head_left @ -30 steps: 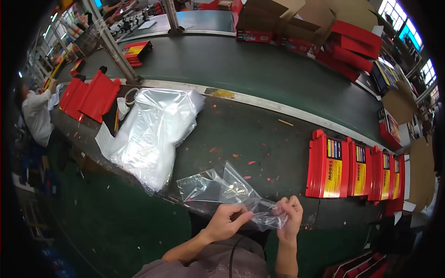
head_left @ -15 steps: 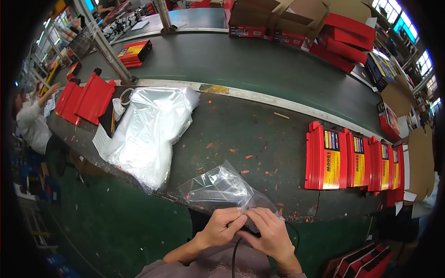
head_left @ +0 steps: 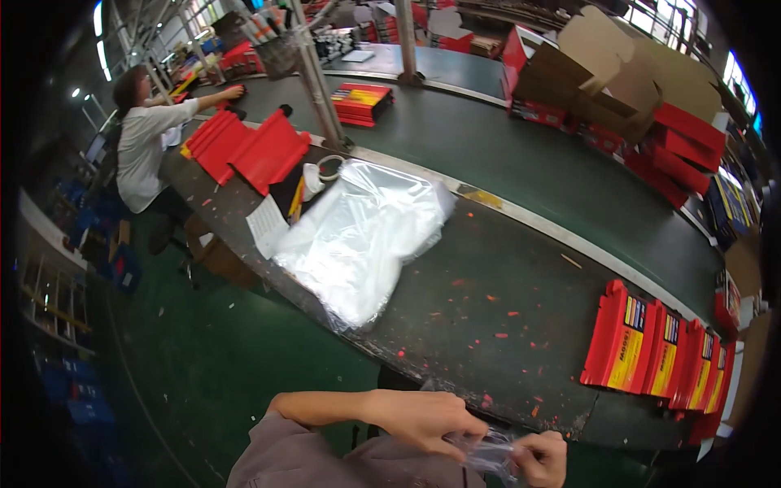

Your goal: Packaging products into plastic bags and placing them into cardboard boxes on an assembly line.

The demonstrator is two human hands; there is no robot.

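A clear plastic bag (head_left: 492, 452) is bunched between my two hands, close to my body below the table's front edge. My left hand (head_left: 427, 419) reaches across from the left with fingers bent, pinching the bag's left side. On the bag's other side, my right hand (head_left: 543, 457) is curled with its fingertips pressed on the film. Whether anything lies inside the crumpled film, I cannot tell. A thick stack of clear bags (head_left: 358, 232) lies on the worktable (head_left: 480, 276), up and left of my hands.
Several red casings (head_left: 622, 337) with yellow and black labels stand in a row on the right. Other red casings (head_left: 264, 150) lie at far left, near a co-worker (head_left: 150, 138) with an arm stretched out. Behind runs a green conveyor (head_left: 504, 138), with open cartons (head_left: 602, 81) beyond.
The view has swung left, so the table appears further right. The bag, earlier spread over the table edge, is now gathered between my hands nearer my body. My hands have moved apart.
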